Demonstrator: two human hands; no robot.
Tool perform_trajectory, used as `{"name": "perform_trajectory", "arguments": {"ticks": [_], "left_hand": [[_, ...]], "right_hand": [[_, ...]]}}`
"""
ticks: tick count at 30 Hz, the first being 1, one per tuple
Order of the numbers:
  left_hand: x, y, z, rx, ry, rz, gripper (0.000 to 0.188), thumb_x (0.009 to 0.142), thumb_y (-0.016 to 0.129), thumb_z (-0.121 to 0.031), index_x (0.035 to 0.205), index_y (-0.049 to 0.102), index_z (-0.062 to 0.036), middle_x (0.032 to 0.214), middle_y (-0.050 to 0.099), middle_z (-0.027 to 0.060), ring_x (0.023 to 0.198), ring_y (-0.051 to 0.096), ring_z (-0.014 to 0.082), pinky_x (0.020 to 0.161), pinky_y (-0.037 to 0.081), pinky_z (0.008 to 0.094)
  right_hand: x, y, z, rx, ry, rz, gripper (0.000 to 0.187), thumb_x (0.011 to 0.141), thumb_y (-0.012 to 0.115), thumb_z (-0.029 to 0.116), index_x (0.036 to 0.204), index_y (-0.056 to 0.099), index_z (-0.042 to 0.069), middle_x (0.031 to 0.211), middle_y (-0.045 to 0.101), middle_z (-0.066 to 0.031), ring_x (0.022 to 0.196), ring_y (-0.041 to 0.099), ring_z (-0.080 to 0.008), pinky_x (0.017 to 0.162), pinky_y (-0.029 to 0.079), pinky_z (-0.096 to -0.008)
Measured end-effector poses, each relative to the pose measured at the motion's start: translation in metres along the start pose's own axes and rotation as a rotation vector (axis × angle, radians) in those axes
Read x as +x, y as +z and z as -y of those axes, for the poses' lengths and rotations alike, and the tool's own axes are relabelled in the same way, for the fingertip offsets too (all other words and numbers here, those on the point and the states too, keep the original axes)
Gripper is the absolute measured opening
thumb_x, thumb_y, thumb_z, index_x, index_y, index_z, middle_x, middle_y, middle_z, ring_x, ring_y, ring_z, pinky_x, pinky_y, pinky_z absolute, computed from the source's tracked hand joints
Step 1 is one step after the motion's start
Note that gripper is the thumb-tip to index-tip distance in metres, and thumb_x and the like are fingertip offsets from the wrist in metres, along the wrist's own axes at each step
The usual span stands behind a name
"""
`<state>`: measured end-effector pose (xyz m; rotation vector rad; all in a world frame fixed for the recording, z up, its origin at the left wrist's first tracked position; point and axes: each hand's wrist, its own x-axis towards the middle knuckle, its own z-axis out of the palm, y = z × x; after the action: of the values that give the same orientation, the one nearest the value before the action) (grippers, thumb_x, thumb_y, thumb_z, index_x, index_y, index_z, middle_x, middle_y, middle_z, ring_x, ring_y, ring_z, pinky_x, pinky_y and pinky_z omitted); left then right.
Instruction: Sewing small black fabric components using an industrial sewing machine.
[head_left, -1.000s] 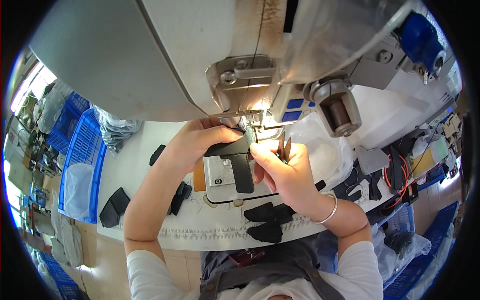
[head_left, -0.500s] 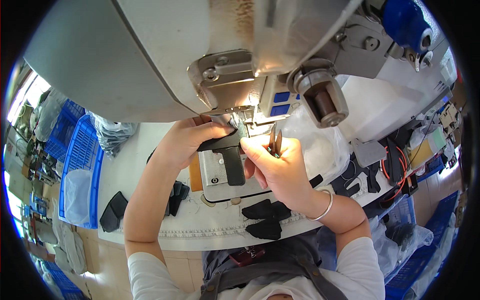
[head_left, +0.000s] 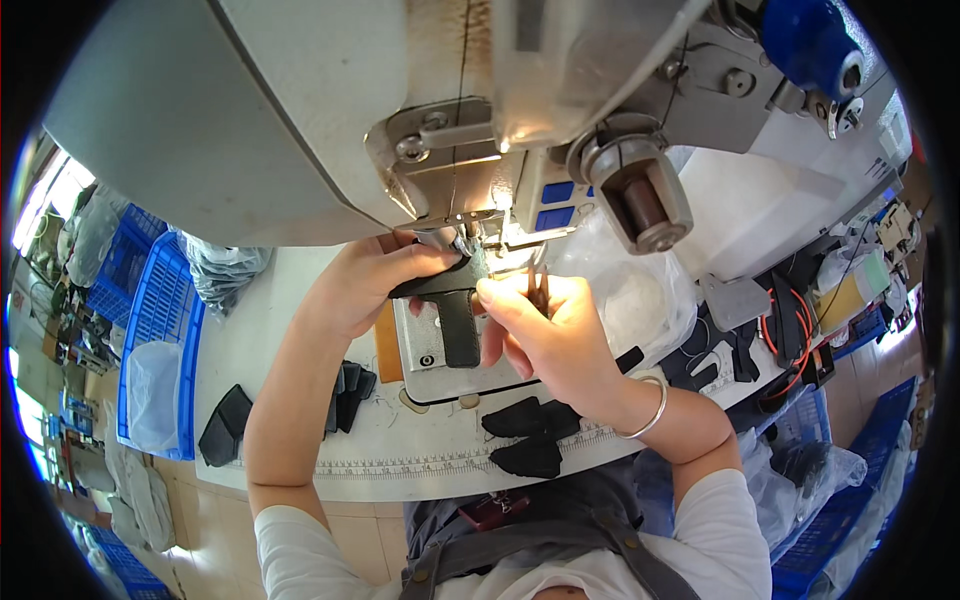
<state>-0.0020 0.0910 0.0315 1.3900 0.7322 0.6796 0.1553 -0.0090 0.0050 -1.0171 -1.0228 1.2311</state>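
Under the sewing machine's head (head_left: 440, 170), a black T-shaped piece (head_left: 460, 330), which looks like leather with stitching along its edges, lies on the metal bed plate. My left hand (head_left: 370, 285) pinches its upper left part beside the presser foot (head_left: 466, 240). On the other side, my right hand (head_left: 555, 330) has its thumb and index finger at the piece's right edge. Held in that same hand is a pair of thread snips (head_left: 538, 290), its two dark points sticking up between the fingers. The needle tip is hard to make out in the glare.
Black cut pieces lie on the white table at my left (head_left: 226, 425), near the bed plate (head_left: 350, 395) and in front of me (head_left: 528, 440). A clear plastic bag (head_left: 640, 310) sits right of the machine. Blue crates (head_left: 160, 340) stand beyond the table's left edge.
The view has shifted slightly, and a dark thread down the machine head now shows. Both hands stay at the black piece, with little visible movement.
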Motion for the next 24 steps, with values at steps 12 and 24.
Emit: {"name": "perform_trajectory", "arguments": {"ticks": [12,24], "left_hand": [[-0.008,0.012,-0.004,0.093,-0.083,0.071,0.016,0.077,0.064,-0.018,0.077,0.060,-0.0029,0.060,0.055,-0.0010,0.049,0.048,0.0044,0.044,0.037,0.0174],[-0.007,0.009,-0.003,0.076,-0.055,0.128,0.014,0.076,0.065,-0.016,0.080,0.059,-0.0029,0.062,0.055,-0.0015,0.050,0.049,0.0039,0.046,0.037,0.0165]], "right_hand": [[-0.004,-0.002,-0.011,-0.055,-0.004,0.209,0.020,0.084,0.055,0.018,0.068,0.054,0.005,0.055,0.054,0.0018,0.047,0.042,-0.0003,0.040,0.031,-0.0176],[-0.005,-0.001,-0.013,-0.118,-0.044,0.184,0.021,0.084,0.055,0.018,0.068,0.054,0.004,0.053,0.052,0.0029,0.046,0.040,0.0000,0.040,0.030,-0.0180]]}}
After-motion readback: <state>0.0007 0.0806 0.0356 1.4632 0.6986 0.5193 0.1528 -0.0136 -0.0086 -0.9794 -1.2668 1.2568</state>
